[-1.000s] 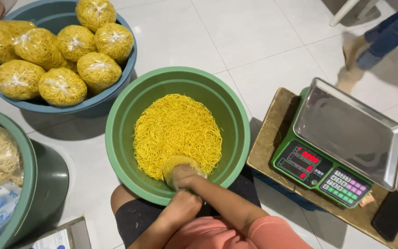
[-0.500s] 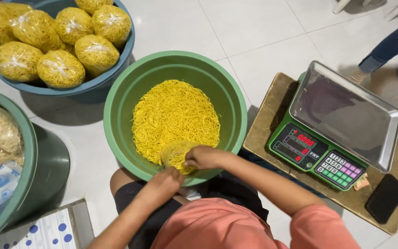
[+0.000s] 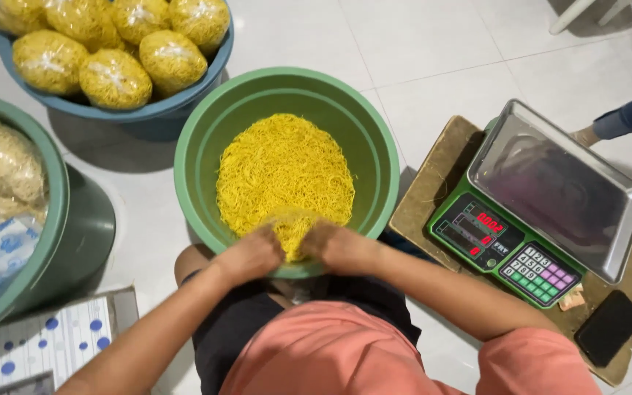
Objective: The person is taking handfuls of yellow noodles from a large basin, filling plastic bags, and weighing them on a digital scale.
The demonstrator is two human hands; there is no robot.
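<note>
Bagging step, judging by the grip: left hand (image 3: 254, 254) and right hand (image 3: 338, 245) both clenched on a clear bag of yellow noodles (image 3: 290, 227) at 6 o'clock of the green basin (image 3: 374, 132). Next move probably needs a steady lift toward the scale (image 3: 550, 190) at 3 o'clock.

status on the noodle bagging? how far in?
Done: several filled bags sit in the blue basin. In hand: left hand and right hand grip a bag of noodles at the green basin's rim. Left: loose noodles inside; scale tray empty.
</note>
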